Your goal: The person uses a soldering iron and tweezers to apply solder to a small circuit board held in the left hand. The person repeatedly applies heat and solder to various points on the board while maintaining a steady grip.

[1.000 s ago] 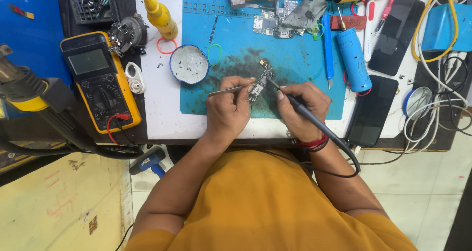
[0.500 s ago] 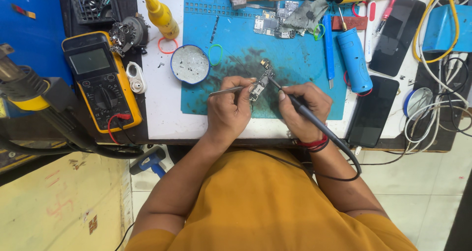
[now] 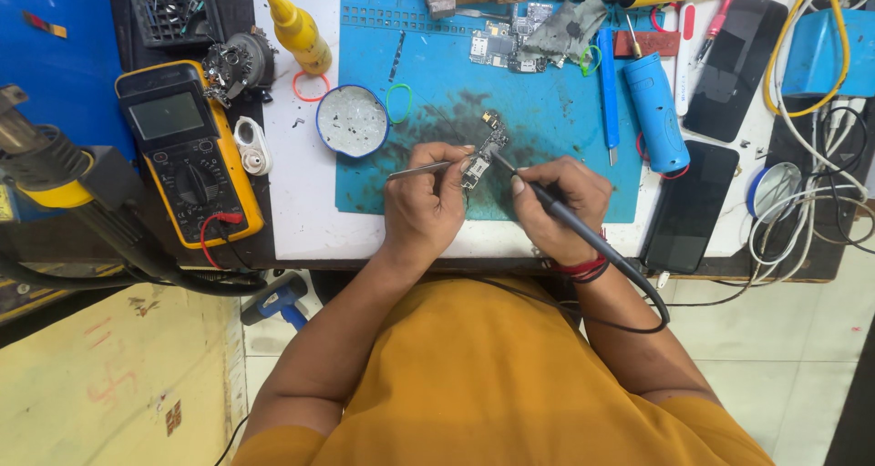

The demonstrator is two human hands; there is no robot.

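Observation:
A small circuit board (image 3: 486, 150) lies on the blue work mat (image 3: 547, 119) near its front edge. My left hand (image 3: 425, 203) grips metal tweezers (image 3: 419, 168), its fingertips pressing on the board's near end. My right hand (image 3: 558, 206) holds a black corded soldering iron (image 3: 556, 209) like a pen, its tip touching the board's middle. The iron's black cable loops down past my right wrist, which wears a red band.
A yellow multimeter (image 3: 187, 151) lies left, beside a round tin (image 3: 352, 121) and a yellow squeeze bottle (image 3: 296, 30). A blue cylinder (image 3: 654, 110), two dark phones (image 3: 690, 206), more boards (image 3: 506, 39) and tangled cables (image 3: 802, 192) crowd the right. A hot-air nozzle (image 3: 46, 170) juts in far left.
Both hands stay on the board; the view has shifted slightly. The iron's tip has hardly moved.

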